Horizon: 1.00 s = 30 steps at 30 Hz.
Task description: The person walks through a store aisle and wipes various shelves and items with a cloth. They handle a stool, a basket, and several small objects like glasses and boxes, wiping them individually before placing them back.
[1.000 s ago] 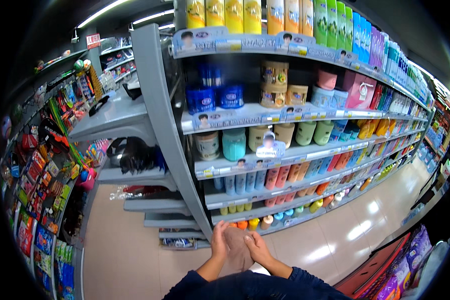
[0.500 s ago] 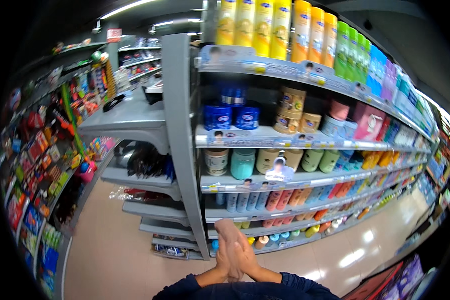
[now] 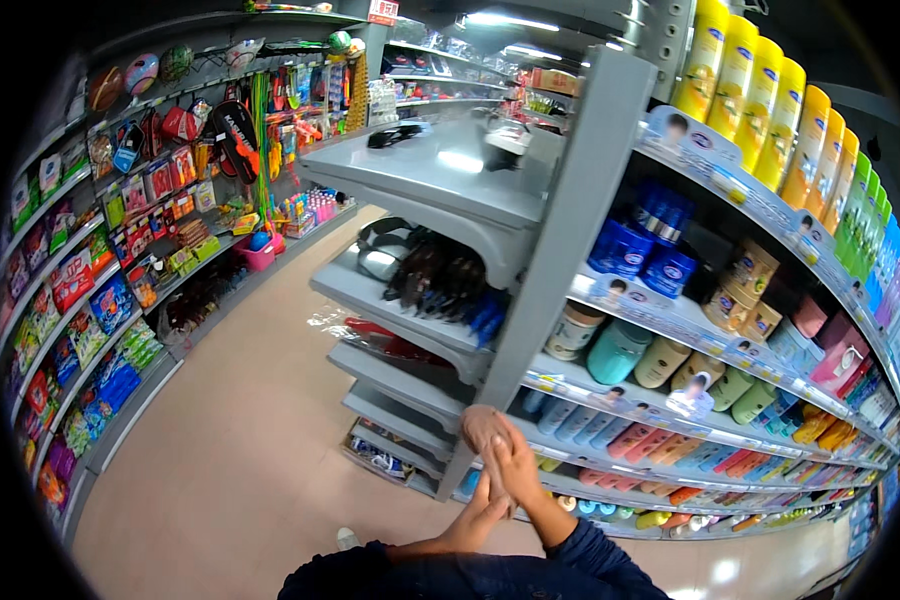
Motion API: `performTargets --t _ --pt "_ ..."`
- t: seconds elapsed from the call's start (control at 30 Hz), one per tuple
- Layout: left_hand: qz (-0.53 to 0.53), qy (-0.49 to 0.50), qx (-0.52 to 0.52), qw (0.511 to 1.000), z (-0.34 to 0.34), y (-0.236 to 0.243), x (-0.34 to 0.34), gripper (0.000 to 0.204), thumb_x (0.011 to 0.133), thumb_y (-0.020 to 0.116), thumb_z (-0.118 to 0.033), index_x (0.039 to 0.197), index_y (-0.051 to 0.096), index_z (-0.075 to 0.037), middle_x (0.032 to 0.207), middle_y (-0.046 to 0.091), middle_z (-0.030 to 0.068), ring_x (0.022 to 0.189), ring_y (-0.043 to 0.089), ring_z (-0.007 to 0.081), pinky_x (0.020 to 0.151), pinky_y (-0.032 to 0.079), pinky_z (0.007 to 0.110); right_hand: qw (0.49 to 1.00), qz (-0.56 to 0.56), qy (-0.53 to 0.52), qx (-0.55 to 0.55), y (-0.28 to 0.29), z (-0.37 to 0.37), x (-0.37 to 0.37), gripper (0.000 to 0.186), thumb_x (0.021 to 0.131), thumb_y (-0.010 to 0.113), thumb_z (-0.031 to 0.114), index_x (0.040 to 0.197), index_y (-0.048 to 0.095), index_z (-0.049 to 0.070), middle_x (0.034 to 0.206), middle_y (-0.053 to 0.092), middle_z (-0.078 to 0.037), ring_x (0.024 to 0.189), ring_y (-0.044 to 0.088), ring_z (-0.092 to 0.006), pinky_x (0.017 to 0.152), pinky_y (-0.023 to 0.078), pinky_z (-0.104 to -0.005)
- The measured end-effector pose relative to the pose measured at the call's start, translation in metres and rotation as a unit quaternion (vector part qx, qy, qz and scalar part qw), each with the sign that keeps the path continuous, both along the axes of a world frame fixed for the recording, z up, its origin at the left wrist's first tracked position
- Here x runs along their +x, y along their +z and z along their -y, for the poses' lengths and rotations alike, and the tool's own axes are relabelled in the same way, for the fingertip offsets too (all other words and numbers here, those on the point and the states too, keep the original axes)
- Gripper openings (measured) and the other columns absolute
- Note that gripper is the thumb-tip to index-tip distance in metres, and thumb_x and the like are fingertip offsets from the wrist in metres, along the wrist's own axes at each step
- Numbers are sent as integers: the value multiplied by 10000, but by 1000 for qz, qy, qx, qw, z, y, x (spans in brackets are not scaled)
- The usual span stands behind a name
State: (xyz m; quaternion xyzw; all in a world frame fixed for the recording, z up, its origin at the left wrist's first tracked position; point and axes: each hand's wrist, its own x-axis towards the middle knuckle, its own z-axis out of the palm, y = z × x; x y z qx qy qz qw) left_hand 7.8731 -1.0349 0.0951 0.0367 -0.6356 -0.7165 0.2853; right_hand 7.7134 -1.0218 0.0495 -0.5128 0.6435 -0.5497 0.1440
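Low in the middle, my two hands are together around a long, pinkish-brown object (image 3: 484,428) with a rounded upper end; its exact kind cannot be made out. My right hand (image 3: 516,468) wraps its side, fingers pointing up. Lower down, my left hand (image 3: 476,522) presses against it from the left, its fingers partly hidden. The object's top stands before the lower corner of a grey shelf unit, whose upright post (image 3: 577,200) rises behind it.
On the right, long shelves carry yellow spray cans (image 3: 738,75), blue jars (image 3: 625,250) and a turquoise jar (image 3: 618,352). Grey end shelves (image 3: 440,160) jut out left of the post. Across the tiled aisle (image 3: 230,420) stand racks of packets (image 3: 75,280) and a pink bucket (image 3: 258,255).
My view has turned left and tilted, so the shelves now sit farther right and more of the aisle shows. Both hands stay on the pinkish-brown object, the right one now higher.
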Motion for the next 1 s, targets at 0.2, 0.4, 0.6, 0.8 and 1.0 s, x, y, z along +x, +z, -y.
performTargets --t 0.2,0.4,0.6,0.8,1.0 --pt "-16 -165 132 977 127 -13 89 555 983 424 -238 1403 213 56 1401 350 226 1249 431 286 1032 349 406 990 26 136 -20 114 88 12 436 934 524 207 1295 399 -4 1270 473 -120 1220 407 -198 1038 298 -321" --pt "44 -103 108 988 254 3 171 432 952 475 -126 1326 339 43 1246 493 197 1083 543 236 960 428 369 965 -138 -62 -214 264 147 25 425 887 547 187 1246 417 0 1200 482 -126 1167 438 -210 1013 321 -330" --pt "49 -149 100 983 346 17 180 397 941 480 -94 1300 369 35 1193 534 175 1056 557 213 946 438 357 825 -487 -241 -157 354 189 16 322 855 572 56 1170 538 1 1153 540 -172 1092 528 -293 943 405 -341" --pt "59 -118 100 986 438 5 182 371 935 482 -84 1277 400 34 1164 546 168 1028 567 210 931 450 364 872 -436 -103 196 375 246 2 344 872 593 133 1205 588 48 1119 566 -176 1030 548 -296 928 421 -338" --pt "47 -70 91 992 541 -16 201 338 923 489 -65 1244 436 27 1089 584 152 946 594 216 873 485 380 883 -391 -114 231 377 308 8 344 889 571 126 1228 579 67 1184 547 -154 1066 536 -278 958 400 -335"
